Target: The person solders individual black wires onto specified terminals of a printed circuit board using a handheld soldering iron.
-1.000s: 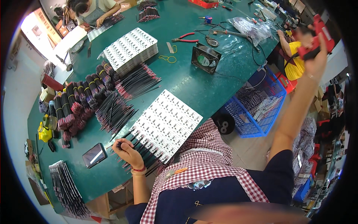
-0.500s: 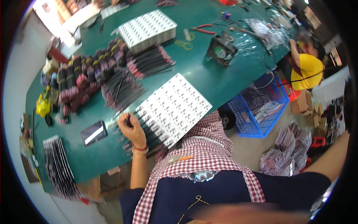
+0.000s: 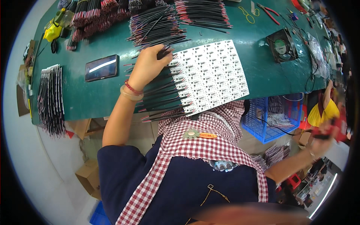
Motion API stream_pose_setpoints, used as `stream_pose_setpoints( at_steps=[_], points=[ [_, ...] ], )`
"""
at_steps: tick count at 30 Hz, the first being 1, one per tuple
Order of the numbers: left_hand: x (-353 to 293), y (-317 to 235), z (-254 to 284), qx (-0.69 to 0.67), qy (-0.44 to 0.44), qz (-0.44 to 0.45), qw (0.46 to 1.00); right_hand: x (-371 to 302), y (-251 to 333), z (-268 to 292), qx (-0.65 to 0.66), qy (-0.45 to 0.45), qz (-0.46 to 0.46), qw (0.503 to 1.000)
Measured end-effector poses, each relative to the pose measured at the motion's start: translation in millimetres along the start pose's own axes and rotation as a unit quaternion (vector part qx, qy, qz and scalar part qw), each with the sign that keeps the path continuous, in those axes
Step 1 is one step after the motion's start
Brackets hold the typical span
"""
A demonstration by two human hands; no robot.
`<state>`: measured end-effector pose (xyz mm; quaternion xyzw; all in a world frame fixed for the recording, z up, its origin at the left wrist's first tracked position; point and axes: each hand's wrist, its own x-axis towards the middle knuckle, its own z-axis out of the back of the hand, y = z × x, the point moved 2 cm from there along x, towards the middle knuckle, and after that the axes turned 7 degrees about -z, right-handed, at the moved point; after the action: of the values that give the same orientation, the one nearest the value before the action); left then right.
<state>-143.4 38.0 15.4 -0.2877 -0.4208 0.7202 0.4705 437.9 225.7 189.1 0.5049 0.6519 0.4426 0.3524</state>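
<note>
My left hand (image 3: pixel 148 65) is closed around a small bunch of short black wires (image 3: pixel 164 52) at the far left corner of a white circuit board panel (image 3: pixel 221 71). Rows of small dark marks cover the panel, which lies flat near the table's front edge. Along its left edge, several black wires (image 3: pixel 161 92) with red tips stick out over the table. Off to the right, away from the panel, my right hand (image 3: pixel 319 145) grips a red tool (image 3: pixel 332 129) with a black part; blur hides its exact kind.
Piles of black wires (image 3: pixel 155 26) lie beyond my left hand. A phone (image 3: pixel 101 68) and a bundle of wired strips (image 3: pixel 51 97) are at the left. At the right are a small fan (image 3: pixel 281 45), red-handled pliers (image 3: pixel 268 14) and a blue crate (image 3: pixel 257 125) below the table.
The view has turned, so the panel and wires appear differently angled. My right hand has come into sight at the right with the red tool. My left hand stays closed by the panel's corner.
</note>
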Motion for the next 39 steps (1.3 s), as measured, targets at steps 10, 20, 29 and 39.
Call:
stream_pose_setpoints(
  at_steps=[10, 20, 29, 39],
  points=[
    [19.2, 14.2, -15.4, 0.154, -0.006, -0.017, 0.988, -15.4, -260.5, -215.1, -0.004, 0.106, -0.273, 0.956],
    [37.9, 9.8, -13.1, 0.18, 0.064, 0.002, 0.982, -27.5, -296.7, -258.5, -0.113, 0.12, -0.303, 0.939],
    [42.5, 18.3, -14.6, 0.186, 0.08, -0.021, 0.979, -42.2, -291.1, -262.1, -0.168, 0.08, -0.327, 0.926],
    [46.5, 21.4, -16.5, 0.2, 0.089, -0.036, 0.975, -43.8, -287.1, -266.8, -0.223, 0.083, -0.305, 0.922]
  ],
)
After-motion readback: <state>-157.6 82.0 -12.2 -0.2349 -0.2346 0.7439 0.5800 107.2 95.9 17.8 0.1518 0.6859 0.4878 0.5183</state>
